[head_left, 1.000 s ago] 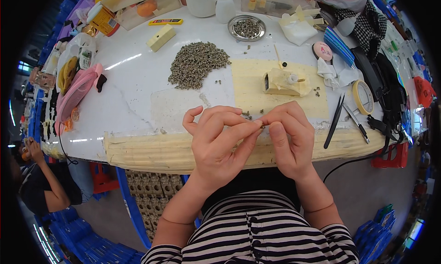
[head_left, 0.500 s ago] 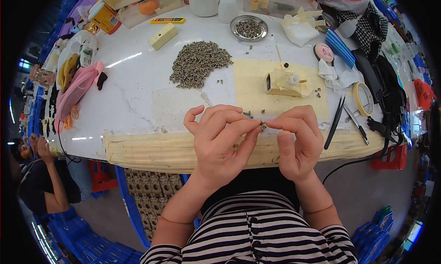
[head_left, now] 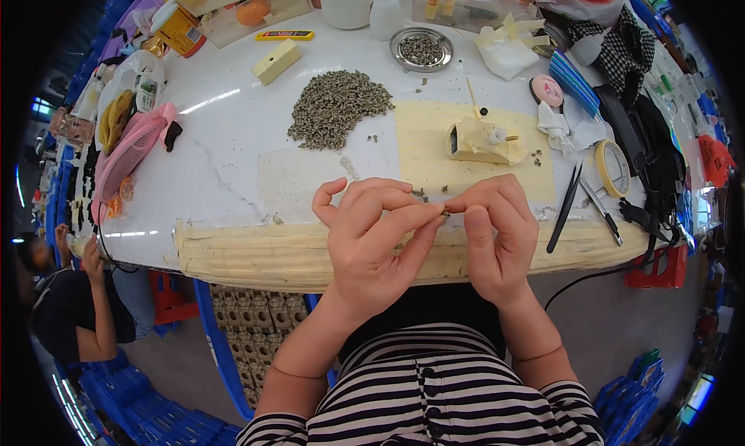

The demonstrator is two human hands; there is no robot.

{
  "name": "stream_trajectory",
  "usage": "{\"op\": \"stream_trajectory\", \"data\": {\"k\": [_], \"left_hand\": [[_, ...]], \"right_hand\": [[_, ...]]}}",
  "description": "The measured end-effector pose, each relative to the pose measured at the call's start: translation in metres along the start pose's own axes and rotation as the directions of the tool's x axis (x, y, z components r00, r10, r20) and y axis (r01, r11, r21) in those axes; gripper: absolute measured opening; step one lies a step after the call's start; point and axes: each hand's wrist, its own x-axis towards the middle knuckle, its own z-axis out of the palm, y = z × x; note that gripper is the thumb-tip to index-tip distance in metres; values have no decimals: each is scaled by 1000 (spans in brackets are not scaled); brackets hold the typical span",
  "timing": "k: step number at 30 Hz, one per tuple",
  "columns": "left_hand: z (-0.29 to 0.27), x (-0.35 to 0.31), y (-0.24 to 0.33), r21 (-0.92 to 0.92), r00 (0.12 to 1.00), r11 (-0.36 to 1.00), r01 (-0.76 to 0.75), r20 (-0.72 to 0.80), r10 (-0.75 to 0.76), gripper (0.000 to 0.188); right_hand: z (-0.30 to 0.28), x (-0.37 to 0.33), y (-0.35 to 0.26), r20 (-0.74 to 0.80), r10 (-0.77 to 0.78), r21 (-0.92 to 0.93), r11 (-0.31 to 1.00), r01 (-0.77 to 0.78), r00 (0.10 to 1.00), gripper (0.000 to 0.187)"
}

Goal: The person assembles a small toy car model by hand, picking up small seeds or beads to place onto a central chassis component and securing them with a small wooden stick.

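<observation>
Between thumb and forefinger, my left hand (head_left: 382, 232) pinches a small metal part (head_left: 445, 211) above the taped front edge of the table. My right hand (head_left: 499, 232) touches that part with the tip of its forefinger; its thumb stands apart and its other fingers are curled. A few more small metal parts (head_left: 420, 194) lie on the table just beyond my fingertips. Farther off is a large heap of small metal parts (head_left: 338, 108), and a round metal dish (head_left: 403, 60) holds more of them. The exact shape of the pinched part is too small to tell.
A tape-covered block with a small bottle (head_left: 487, 141) stands beyond my right hand. Black tweezers (head_left: 565, 207), a metal-and-black tool (head_left: 604, 211) and a tape roll (head_left: 613, 169) lie at the right. A blue crate of moulded parts (head_left: 252, 329) sits below; a co-worker (head_left: 81, 306) is at the left.
My right hand has shifted slightly left, its thumb higher and its forefinger closer against the part. The left hand has barely moved. The co-worker's hands at the left have moved.
</observation>
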Motion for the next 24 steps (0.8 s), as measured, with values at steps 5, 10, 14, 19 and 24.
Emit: {"op": "stream_trajectory", "data": {"k": [5, 10, 14, 19, 24], "left_hand": [[0, 1, 0, 3, 1000, 1000, 4, 9, -4, 18], [0, 0, -1, 3, 1000, 1000, 20, 5, -20, 17], [0, 0, -1, 7, 1000, 1000, 20, 3, -20, 17], [0, 0, -2, -21, 1000, 1000, 22, -1, -22, 19], [1, -1, -2, -25, 1000, 999, 23, -10, -23, 19]], "right_hand": [[-2, 0, -3, -32, -20, 4, 1000, 20, 999, 14], [-4, -1, -6, -45, -46, 7, 999, 47, 998, 14], [-4, -1, -4, -45, -81, -34, 996, 79, 996, 14], [-4, 0, -4, -27, -59, -31, 998, 58, 998, 14], [-2, -1, -3, -45, -20, -10, 1000, 19, 999, 15]]}}
